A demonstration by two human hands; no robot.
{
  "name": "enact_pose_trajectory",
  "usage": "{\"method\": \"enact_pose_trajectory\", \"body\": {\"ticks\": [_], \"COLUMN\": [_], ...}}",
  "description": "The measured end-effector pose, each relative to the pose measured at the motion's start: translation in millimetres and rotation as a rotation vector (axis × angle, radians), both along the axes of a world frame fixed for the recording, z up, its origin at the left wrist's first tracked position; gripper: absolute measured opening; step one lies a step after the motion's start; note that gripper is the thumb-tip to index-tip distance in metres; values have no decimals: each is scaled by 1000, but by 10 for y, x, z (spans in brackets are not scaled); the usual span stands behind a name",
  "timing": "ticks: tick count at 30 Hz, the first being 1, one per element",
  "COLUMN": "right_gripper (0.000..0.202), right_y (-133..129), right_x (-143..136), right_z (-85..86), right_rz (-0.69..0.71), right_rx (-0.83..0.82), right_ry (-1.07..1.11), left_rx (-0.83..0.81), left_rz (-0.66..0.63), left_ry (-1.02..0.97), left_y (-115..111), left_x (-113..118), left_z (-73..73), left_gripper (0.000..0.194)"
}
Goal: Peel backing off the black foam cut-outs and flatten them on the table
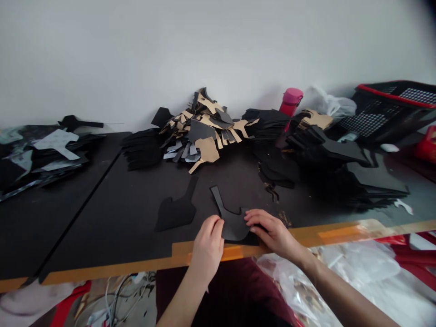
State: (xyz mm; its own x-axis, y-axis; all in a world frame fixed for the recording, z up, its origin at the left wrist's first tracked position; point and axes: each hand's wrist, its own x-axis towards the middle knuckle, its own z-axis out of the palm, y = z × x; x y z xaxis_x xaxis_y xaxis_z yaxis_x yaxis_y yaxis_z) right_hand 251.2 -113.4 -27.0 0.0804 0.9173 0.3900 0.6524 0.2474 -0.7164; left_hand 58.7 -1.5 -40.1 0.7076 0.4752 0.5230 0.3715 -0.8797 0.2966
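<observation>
Near the table's front edge, a black cut-out piece (235,226) with a narrow strip at one end lies between my two hands. My left hand (209,240) grips its left side, fingers pressed together. On the other side, my right hand (269,229) pinches the piece's right edge between thumb and fingers. Just left of it, a similar flat black piece (175,211) rests on the dark table (119,218). Whether the held piece is one layer or two, I cannot tell.
A heap of tan and black cut-outs (207,152) sits against the wall, with a black stack (141,150) beside it. Patterned pieces (56,143) lie far left. More black stacks (334,150), a pink bottle (291,102) and a black basket (378,113) stand right. Tape (136,265) lines the front edge.
</observation>
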Motion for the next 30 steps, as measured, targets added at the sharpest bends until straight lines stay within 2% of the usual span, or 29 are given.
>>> {"method": "enact_pose_trajectory", "body": {"ticks": [24, 30], "right_gripper": [16, 15], "right_y": [24, 32], "right_x": [-42, -49], "right_z": [99, 109], "right_rz": [28, 38], "right_rx": [54, 42], "right_ry": [-124, -164], "left_rx": [80, 52], "left_rz": [-17, -29], "left_ry": [39, 65], "left_y": [78, 86], "left_x": [0, 14], "left_z": [-36, 19], "left_gripper": [35, 37]}}
